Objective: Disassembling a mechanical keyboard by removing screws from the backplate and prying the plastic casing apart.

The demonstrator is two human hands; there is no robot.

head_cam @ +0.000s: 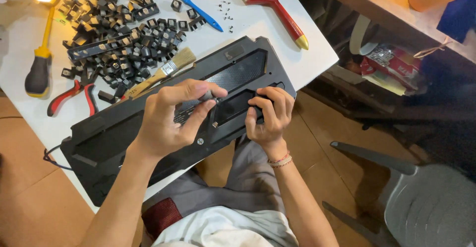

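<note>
A white table (307, 53) is overhung at its near edge by a black keyboard case (109, 143), turned underside up. The case is pressed by the left hand (168, 118), fingers curled, thumb and forefinger pinched on a small grey screwdriver handle (207, 96). Its right part is gripped by the right hand (270, 115), fingers bent over the edge.

left hand (166, 120) gripping small grey tool (207, 96) over black keyboard shell (104, 143) | right hand (269, 113) pressing on shell | keycaps pile (119, 43) lying on white worktop (258, 24)
</note>
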